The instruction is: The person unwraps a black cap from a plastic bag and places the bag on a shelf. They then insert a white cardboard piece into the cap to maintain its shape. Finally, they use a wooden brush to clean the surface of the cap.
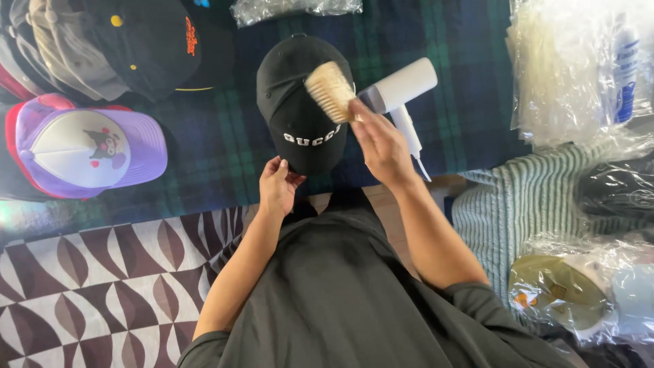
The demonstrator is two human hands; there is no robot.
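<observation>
Bags, top right: stack of clear plastic bags point(565, 61), w/ a white bottle w/ blue print point(625, 68) inside or under them, can't tell which.
Bag, bottom right: clear wrap point(586, 286) holding a gold-olive cap point(555, 289).
Bag, top centre: 1 crumpled clear bag point(293, 8), contents not readable.
Labels: black cap point(300, 109) has white embroidered letters across the front, just above the brim; black cap top left point(153, 41) has orange stitching on the side + yellow eyelets.
Purple cap point(85, 146): white front panel w/ a small cartoon figure, left on the plaid blanket point(225, 136).
Cap pile: grey + dark caps point(54, 41) stacked top left.
My left hand point(278, 187): fingers closed together, pinching the black cap's brim at its near edge.
My right hand point(381, 146): fingers clamped round the handle of a pale bristle brush point(330, 90).
Brush: bristles down, touching the black cap's crown, right side.
Black cap spot: centre of the blanket, brim toward me.
White hair dryer point(402, 92): lies just right of the black cap, partly behind my right hand.
Mint knit point(524, 197): right of my arm.
Patterned rug point(102, 286): brown-white, lower left.
</observation>
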